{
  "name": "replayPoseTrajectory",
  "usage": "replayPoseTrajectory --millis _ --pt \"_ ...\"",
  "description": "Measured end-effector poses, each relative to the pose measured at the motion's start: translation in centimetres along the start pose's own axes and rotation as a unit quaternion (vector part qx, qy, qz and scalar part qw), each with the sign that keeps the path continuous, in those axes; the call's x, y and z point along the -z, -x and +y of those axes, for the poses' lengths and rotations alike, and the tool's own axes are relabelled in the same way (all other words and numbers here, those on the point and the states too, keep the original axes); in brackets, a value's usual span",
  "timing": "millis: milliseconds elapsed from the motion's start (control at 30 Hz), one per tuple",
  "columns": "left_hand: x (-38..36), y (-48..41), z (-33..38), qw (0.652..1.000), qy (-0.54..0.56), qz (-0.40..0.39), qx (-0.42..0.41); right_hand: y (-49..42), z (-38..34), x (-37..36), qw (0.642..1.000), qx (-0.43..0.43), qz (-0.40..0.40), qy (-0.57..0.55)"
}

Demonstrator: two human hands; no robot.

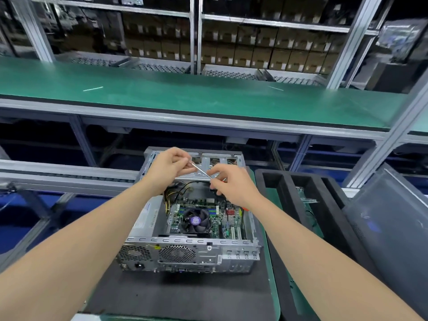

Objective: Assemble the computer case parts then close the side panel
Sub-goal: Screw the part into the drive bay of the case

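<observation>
Case (185,253) sits open on the dark mat (176,295), rear ports facing the person, lid off and the board in plain sight with its fan (195,221) dead centre. Both arms reach out over the far end. Left hand (168,166) pinches one end of a slim metal rod (201,170) between thumb and fingertips; right hand (234,184) pinches the other end, fingers curled, with a bit of orange showing under the palm. The rod slants between them, just above the drive bay. Off to the right lies a black foam tray (284,205), and beyond it a grey panel (389,228) leans, well apart from the case. A green belt (185,89) runs across behind, with boxes (254,52) on shelves.
</observation>
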State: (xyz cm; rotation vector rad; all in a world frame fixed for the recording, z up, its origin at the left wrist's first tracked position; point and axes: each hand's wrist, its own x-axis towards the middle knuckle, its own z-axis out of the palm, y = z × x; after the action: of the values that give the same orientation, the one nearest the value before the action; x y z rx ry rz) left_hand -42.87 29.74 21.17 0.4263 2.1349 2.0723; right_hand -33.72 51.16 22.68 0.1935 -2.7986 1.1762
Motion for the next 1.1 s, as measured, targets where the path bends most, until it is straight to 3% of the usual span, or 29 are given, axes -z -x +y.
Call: replayPoseTrajectory --millis 233,433,600,667,833,967,1100 --pt "0.1 -0.5 0.3 0.996 -0.076 -0.056 -0.003 0.3 -0.2 0.0 0.999 -0.022 0.019 0.014" --pt "0.3 -0.5 0.9 0.96 -0.253 -0.111 -0.045 0.7 -0.7 0.0 0.997 -0.033 0.015 0.074" --pt "0.5 -1.3 0.8 0.923 -0.358 -0.12 -0.081 0.8 -0.8 1.2 0.989 -0.062 -0.118 0.058" --pt "0.5 -1.7 0.5 0.912 -0.38 -0.125 -0.093 0.9 -0.5 1.9 0.985 -0.057 -0.158 0.028" --pt "-0.3 -3.2 -0.4 0.892 -0.415 -0.111 -0.14 0.4 0.4 3.8 0.985 -0.089 -0.107 -0.1" --pt "-1.8 -4.7 -1.5 0.909 -0.388 -0.094 -0.12 -1.0 1.5 5.5 0.977 -0.122 -0.107 -0.141" --pt "-3.2 -6.2 -2.5 0.924 -0.363 -0.071 -0.098 -3.4 2.7 7.2 0.938 -0.147 -0.133 -0.284"
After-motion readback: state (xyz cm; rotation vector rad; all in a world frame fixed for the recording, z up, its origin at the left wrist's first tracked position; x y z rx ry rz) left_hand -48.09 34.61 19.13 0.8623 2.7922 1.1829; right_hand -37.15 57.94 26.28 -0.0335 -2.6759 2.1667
